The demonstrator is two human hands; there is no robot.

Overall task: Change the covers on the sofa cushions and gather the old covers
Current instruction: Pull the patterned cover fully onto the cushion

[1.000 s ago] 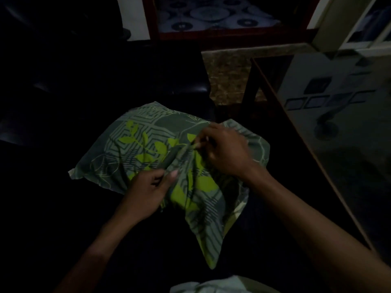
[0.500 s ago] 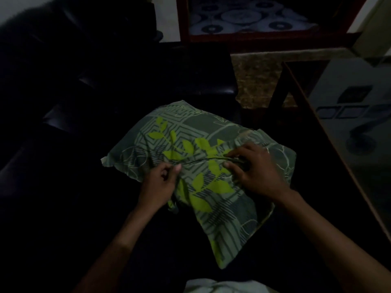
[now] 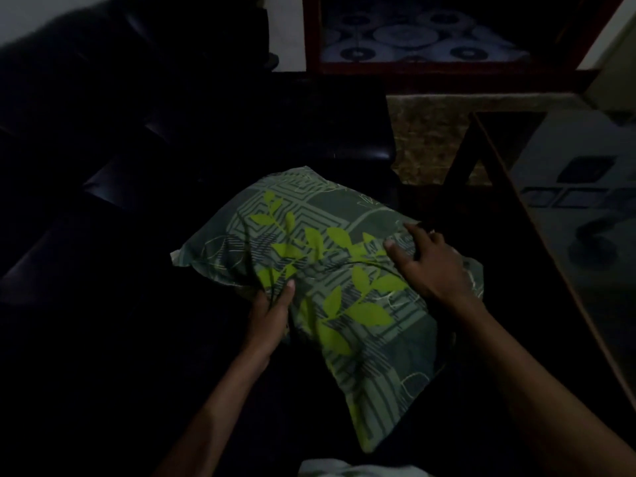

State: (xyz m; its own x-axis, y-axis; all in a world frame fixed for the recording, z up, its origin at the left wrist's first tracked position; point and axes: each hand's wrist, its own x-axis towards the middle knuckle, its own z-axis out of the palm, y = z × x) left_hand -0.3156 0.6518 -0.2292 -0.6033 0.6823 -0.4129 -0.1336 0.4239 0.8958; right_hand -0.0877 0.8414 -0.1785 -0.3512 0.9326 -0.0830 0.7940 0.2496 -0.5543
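Cushion (image 3: 344,287) fills its cover; left hand (image 3: 270,313) pinches it, right hand (image 3: 430,266) presses flat

Dim room: dark sofa (image 3: 241,139), glass-topped table (image 3: 578,235) right, patterned rug (image 3: 430,139).

Green leaf-print cushion (image 3: 330,270) across my lap on the dark sofa (image 3: 172,149), my left hand (image 3: 272,315) gripping its near edge, my right hand (image 3: 430,266) spread flat on top, glass table (image 3: 568,235) beside

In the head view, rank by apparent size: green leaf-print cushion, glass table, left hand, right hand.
1. green leaf-print cushion
2. glass table, partly cut off by the frame
3. right hand and left hand: look alike, unranked.
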